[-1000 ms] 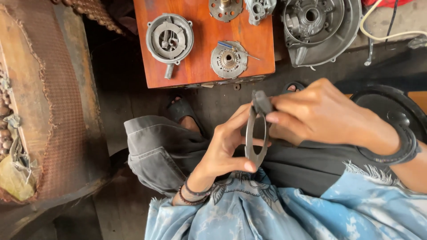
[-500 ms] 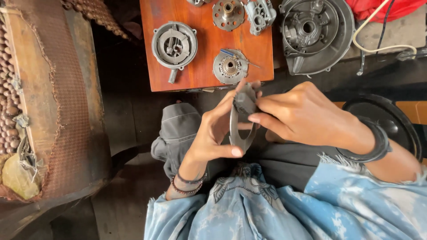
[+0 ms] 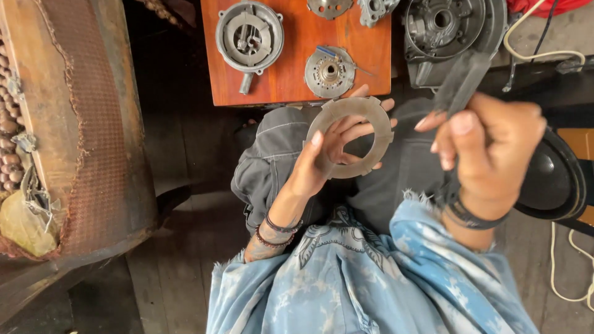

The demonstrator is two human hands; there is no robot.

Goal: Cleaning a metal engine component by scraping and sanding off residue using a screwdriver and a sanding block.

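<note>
My left hand (image 3: 328, 158) holds a flat grey metal ring plate (image 3: 378, 133) face up over my lap, thumb on its near edge and fingers spread behind it. My right hand (image 3: 486, 154) is raised to the right of the ring, closer to the camera, pinching a dark folded strip of abrasive paper (image 3: 461, 80) between thumb and fingers. The strip is clear of the ring. Beaded bands sit on my left wrist and a dark band on my right wrist.
An orange wooden board (image 3: 291, 74) ahead carries a round metal cover (image 3: 249, 37) and a smaller round hub part (image 3: 329, 71). A dark engine casing (image 3: 451, 31) lies at the top right. A black round pan (image 3: 554, 176) is at right; a rusty mesh drum (image 3: 80, 130) at left.
My right hand has lifted away from the ring to the right with the dark strip. The ring, edge-on before, now lies flat-faced in my left hand.
</note>
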